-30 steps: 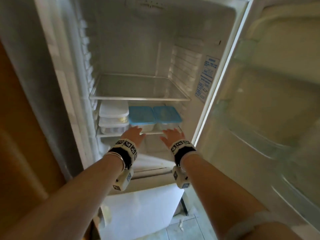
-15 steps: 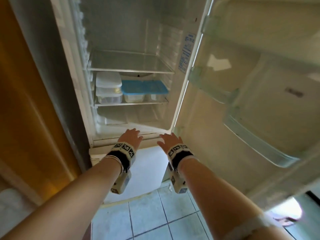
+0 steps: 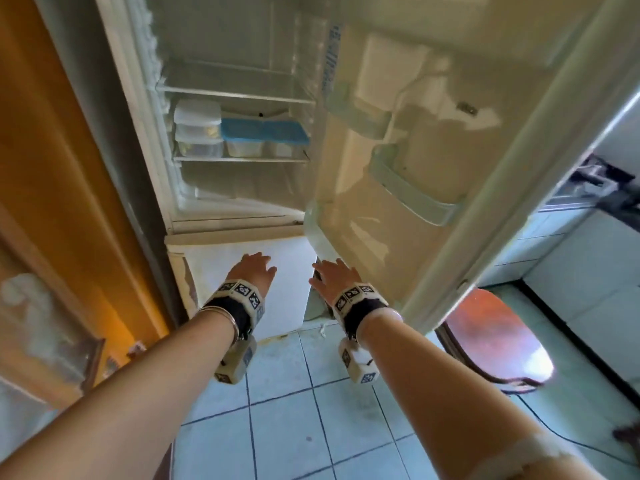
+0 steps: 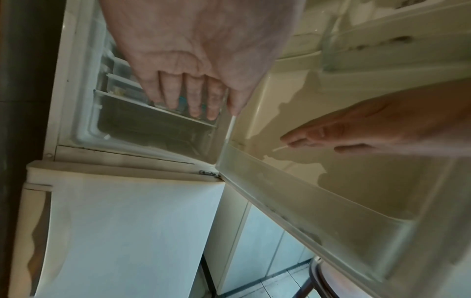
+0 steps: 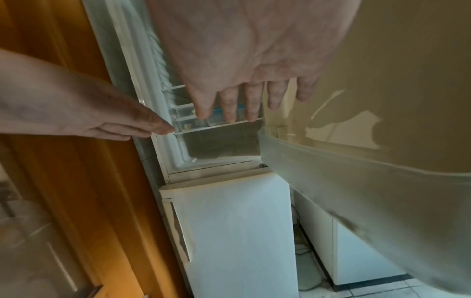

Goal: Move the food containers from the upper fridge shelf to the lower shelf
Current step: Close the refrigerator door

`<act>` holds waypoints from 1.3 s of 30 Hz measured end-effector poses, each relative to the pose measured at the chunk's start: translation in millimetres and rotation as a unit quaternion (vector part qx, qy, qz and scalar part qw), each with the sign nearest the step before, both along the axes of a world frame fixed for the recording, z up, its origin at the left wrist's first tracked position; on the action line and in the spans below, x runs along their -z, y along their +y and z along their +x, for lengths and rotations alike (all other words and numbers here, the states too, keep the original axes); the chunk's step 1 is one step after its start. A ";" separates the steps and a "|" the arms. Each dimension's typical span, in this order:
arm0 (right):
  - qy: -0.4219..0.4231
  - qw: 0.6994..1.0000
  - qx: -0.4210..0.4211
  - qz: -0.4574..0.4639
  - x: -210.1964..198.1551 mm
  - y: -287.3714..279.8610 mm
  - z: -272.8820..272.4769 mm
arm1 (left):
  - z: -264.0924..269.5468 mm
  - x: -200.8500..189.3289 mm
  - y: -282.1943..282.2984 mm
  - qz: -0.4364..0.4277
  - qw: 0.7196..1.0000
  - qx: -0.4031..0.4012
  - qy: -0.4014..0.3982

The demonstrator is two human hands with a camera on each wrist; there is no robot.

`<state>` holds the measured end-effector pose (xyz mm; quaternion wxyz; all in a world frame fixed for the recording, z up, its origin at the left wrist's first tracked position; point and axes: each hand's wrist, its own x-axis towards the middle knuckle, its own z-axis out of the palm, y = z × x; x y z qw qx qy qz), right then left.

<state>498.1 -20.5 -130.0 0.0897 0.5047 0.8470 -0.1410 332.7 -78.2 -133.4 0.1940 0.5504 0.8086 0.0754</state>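
Landmark: the lower shelf [image 3: 242,160] inside the open upper fridge compartment; every place below is given against it
Clear-lidded containers [image 3: 198,133]: two stacked, standing on the lower shelf at its left end
Blue-lidded containers [image 3: 265,137]: two side by side on the lower shelf, just right of the clear stack and touching each other
Upper shelf [image 3: 235,95]: directly above the lower shelf, nothing visible on it
Left hand [image 3: 254,271]: well below the lower shelf, in front of the white lower door [image 3: 263,289]; fingers [image 4: 193,96] straight and loosely together, holding nothing
Right hand [image 3: 334,275]: well below the lower shelf and to its right, near the bottom edge of the open fridge door [image 3: 415,168]; fingers [image 5: 251,100] straight and slightly spread, holding nothing
Progress: judging by how things lie, all four containers sit on the lower shelf, so the moving looks done
Step in hand: probably drawing both hands clear of the compartment
Doing it well: bring the hands out low and level, away from the lower shelf's front lip, so a knuckle does not catch it and jog the stack; mind the door bins on the right side
Risk: the clear stack is the tallest thing on the lower shelf and could slide if the shelf is bumped
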 end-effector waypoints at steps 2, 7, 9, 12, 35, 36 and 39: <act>0.018 1.000 0.006 0.018 -13.8 -12.7 20.6 | 16.2 -0.5 -12.9 0.011 1.000 0.011 0.008; 0.074 0.993 0.044 0.076 -42.5 -44.4 73.3 | 48.9 -19.1 -29.0 0.046 0.998 0.045 0.014; 0.091 0.989 0.073 0.094 -48.5 -56.2 92.9 | 58.3 -29.7 -35.2 0.052 0.997 0.062 0.016; 0.113 0.980 0.098 0.133 -64.5 -72.2 121.4 | 67.9 -40.1 -44.1 0.064 0.995 0.077 0.013; 0.374 0.828 0.381 0.170 -147.3 -6.0 183.6 | 68.9 -87.4 -29.9 0.135 0.989 0.052 0.022; 0.373 0.826 0.385 0.173 -147.0 -8.2 180.5 | 67.2 -86.4 -29.6 0.137 0.989 0.052 0.021; 0.381 0.816 0.380 0.213 -144.5 -18.6 166.8 | 62.0 -85.9 -31.2 0.139 0.989 0.046 0.018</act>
